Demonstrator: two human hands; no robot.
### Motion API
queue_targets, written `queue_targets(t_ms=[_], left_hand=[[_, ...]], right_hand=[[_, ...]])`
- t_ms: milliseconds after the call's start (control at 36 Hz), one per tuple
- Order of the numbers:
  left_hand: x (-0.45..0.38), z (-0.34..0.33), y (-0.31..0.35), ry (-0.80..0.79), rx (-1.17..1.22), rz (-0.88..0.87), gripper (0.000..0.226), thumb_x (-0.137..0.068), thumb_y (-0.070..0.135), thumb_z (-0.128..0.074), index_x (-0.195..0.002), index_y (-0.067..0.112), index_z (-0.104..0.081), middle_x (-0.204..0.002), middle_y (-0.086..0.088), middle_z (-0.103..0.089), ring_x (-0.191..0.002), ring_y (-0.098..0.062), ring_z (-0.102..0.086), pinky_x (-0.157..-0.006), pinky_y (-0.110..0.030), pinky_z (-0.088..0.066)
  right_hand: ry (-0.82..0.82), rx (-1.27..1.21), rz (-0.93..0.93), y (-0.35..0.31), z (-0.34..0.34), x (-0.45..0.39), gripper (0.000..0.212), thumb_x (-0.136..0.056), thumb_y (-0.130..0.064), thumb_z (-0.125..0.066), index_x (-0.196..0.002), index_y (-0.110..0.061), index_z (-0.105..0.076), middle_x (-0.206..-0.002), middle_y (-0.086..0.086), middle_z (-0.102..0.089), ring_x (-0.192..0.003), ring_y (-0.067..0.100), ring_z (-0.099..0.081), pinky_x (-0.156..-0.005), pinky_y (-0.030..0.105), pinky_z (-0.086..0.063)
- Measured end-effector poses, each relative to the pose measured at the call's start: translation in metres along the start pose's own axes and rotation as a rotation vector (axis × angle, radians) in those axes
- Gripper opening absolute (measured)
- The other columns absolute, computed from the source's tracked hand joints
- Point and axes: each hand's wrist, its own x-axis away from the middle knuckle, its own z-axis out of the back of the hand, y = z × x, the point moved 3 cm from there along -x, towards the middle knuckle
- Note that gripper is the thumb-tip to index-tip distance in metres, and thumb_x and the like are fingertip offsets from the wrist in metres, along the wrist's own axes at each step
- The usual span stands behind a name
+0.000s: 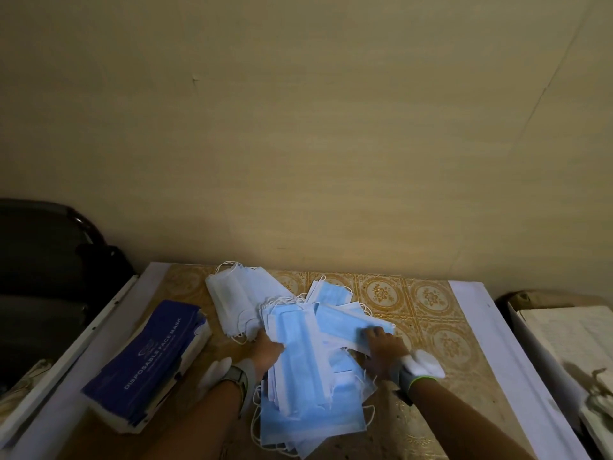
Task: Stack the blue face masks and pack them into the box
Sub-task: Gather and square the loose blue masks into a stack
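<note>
On patterned table (pixel 431 313), blue masks (pixel 298 370)

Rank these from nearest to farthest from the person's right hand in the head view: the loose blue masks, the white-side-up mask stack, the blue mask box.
From the right hand:
1. Loose blue masks: under its fingers, at the table's centre.
2. White-side-up mask stack: back left, beyond the left hand.
3. Blue mask box: far left, on the table's edge.

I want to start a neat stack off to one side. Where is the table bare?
Bare patterned table lies right of the loose blue masks, up to the pale right border, beyond the right hand. The left is crowded: white stack, box, left hand.
</note>
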Motion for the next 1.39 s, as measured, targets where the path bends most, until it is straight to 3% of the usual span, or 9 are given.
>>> queue_targets(t_ms=[83, 139, 278, 361, 389, 444, 861, 1111, 1389], left_hand=[[0.003, 0.0, 0.005, 0.024, 0.063, -0.054, 0.041, -0.091, -0.003, -0.048, -0.13, -0.009, -0.041, -0.131, -0.031, -0.051, -0.114, -0.038, -0.054, -0.092, -0.035, -0.043], [0.004, -0.001, 0.005, 0.017, 0.084, -0.08, 0.038, -0.091, -0.002, -0.046, -0.128, -0.007, -0.045, -0.129, -0.028, -0.054, -0.101, -0.029, -0.053, -0.089, -0.032, -0.042], [0.007, 0.003, 0.007, 0.008, 0.097, -0.056, 0.04, -0.092, 0.004, -0.047, -0.131, -0.002, -0.042, -0.13, -0.022, -0.053, -0.117, -0.036, -0.053, -0.097, -0.036, -0.044], [0.011, 0.005, 0.008, -0.028, 0.084, -0.053, 0.043, -0.092, 0.006, -0.047, -0.133, 0.0, -0.039, -0.132, -0.021, -0.052, -0.12, -0.034, -0.052, -0.096, -0.034, -0.043], [0.01, 0.005, 0.007, -0.036, 0.088, -0.06, 0.043, -0.092, 0.006, -0.047, -0.133, 0.0, -0.04, -0.132, -0.021, -0.052, -0.12, -0.034, -0.052, -0.097, -0.035, -0.043], [0.01, 0.005, 0.007, -0.04, 0.09, -0.064, 0.042, -0.092, 0.005, -0.047, -0.133, 0.0, -0.04, -0.131, -0.02, -0.053, -0.116, -0.032, -0.054, -0.095, -0.034, -0.043], [0.011, 0.007, 0.009, 0.021, 0.086, -0.03, 0.047, -0.093, 0.013, -0.049, -0.133, -0.008, -0.035, -0.135, -0.026, -0.047, -0.123, -0.038, -0.049, -0.105, -0.042, -0.042], [0.002, 0.003, 0.005, 0.026, 0.281, -0.008, 0.096, -0.077, 0.076, -0.039, -0.14, 0.004, -0.036, -0.147, -0.018, -0.04, -0.134, -0.033, -0.041, -0.114, -0.047, -0.031], [-0.005, 0.003, -0.002, -0.054, 0.083, -0.014, 0.075, -0.08, 0.013, -0.068, -0.141, -0.001, -0.026, -0.139, -0.019, -0.047, -0.123, -0.036, -0.051, -0.104, -0.044, -0.044]], right_hand=[[0.146, 0.064, 0.031, 0.001, -0.003, -0.01, 0.095, -0.056, -0.063, -0.017, -0.113, -0.002, -0.061, -0.101, 0.025, -0.065, -0.08, 0.042, -0.067, -0.072, 0.036, -0.054], [0.174, 0.088, 0.005, 0.01, -0.015, -0.022, 0.058, -0.051, -0.056, -0.044, -0.08, -0.011, -0.067, -0.054, 0.012, -0.062, -0.035, 0.027, -0.058, -0.035, 0.023, -0.046], [0.353, 0.194, 0.094, 0.013, -0.018, -0.035, 0.06, 0.0, -0.034, -0.084, -0.052, -0.007, -0.069, -0.038, 0.017, -0.052, -0.024, 0.024, -0.05, -0.025, 0.021, -0.037], [0.109, 0.226, 0.014, -0.003, 0.007, -0.014, 0.065, -0.032, -0.041, -0.089, -0.08, -0.002, -0.07, -0.066, 0.021, -0.065, -0.051, 0.035, -0.067, -0.045, 0.026, -0.052], [0.086, 0.186, 0.037, -0.006, 0.013, -0.008, 0.055, -0.07, -0.039, -0.072, -0.104, 0.002, -0.063, -0.095, 0.025, -0.065, -0.08, 0.043, -0.069, -0.068, 0.033, -0.056], [0.102, 0.045, 0.012, -0.005, 0.012, -0.006, 0.046, -0.094, -0.023, -0.026, -0.128, 0.004, -0.044, -0.127, 0.025, -0.052, -0.114, 0.04, -0.057, -0.094, 0.043, -0.047], [0.117, -0.39, 0.124, -0.058, 0.028, 0.0, 0.031, -0.088, -0.017, -0.046, -0.118, -0.007, -0.051, -0.109, 0.023, -0.065, -0.104, 0.036, -0.059, -0.077, 0.031, -0.043], [-0.065, -0.532, 0.287, -0.098, 0.011, 0.021, 0.018, -0.09, -0.037, -0.055, -0.094, -0.019, -0.055, -0.099, 0.019, -0.07, -0.08, 0.023, -0.059, -0.074, 0.024, -0.044], [0.035, -0.391, 0.272, -0.078, 0.008, 0.003, 0.051, -0.089, -0.04, -0.054, -0.134, -0.017, -0.044, -0.132, 0.011, -0.046, -0.125, 0.026, -0.046, -0.103, 0.032, -0.037]])
